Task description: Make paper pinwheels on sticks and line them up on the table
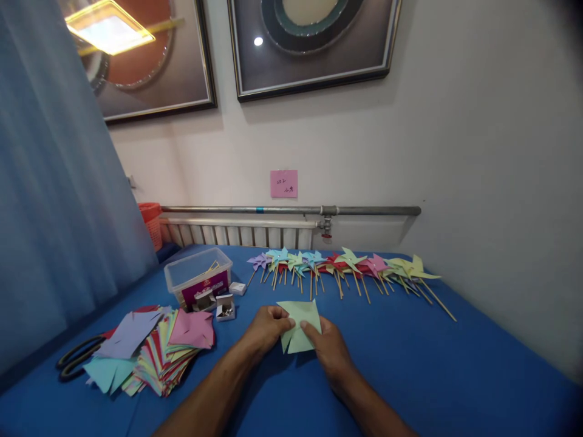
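Observation:
A square of light green paper (304, 321), slit from its corners, is held up over the blue cloth. My left hand (268, 328) pinches its left side between thumb and fingers. On the opposite side my right hand (330, 346) grips it, the thumb lying on the front and the fingers hidden behind. Left of my hands lies a fanned stack of cut coloured paper squares (168, 355), with a lilac sheet (130, 334) and a pink sheet (192, 329) on top. Black scissor handles (75, 358) stick out from beneath the sheets.
A clear plastic box (199, 278) with thin sticks stands behind the stack, beside small open boxes (225, 308) of metal bits. Finished paper pinwheels (350, 260) on sticks line the back of the blue-covered table (410, 370). A pipe (282, 210) runs along the wall; a curtain (59, 182) hangs left.

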`<state>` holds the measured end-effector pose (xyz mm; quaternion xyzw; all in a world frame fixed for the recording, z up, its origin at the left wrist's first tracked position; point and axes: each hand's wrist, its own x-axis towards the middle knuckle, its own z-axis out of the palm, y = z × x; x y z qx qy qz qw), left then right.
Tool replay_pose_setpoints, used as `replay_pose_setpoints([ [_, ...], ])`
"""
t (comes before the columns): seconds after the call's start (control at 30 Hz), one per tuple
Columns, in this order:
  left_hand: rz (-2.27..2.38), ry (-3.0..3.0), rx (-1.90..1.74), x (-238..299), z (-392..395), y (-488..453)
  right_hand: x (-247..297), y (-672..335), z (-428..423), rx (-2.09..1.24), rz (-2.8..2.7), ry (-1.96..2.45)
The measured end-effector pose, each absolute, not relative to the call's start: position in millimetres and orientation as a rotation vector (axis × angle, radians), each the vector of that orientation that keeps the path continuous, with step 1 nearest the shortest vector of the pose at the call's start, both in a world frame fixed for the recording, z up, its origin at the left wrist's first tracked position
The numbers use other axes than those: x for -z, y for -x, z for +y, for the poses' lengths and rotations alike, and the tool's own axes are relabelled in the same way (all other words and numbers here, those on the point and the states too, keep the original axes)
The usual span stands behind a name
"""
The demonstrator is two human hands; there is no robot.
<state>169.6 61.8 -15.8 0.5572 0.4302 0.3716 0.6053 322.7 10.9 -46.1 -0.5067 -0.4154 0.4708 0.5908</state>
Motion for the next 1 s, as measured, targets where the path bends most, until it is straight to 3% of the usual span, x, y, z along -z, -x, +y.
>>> replay_pose_setpoints([
  [1.0,0.978,-1.071,-0.990,21,59,-178,53,-322,13,-1.049,-0.996,1.178],
])
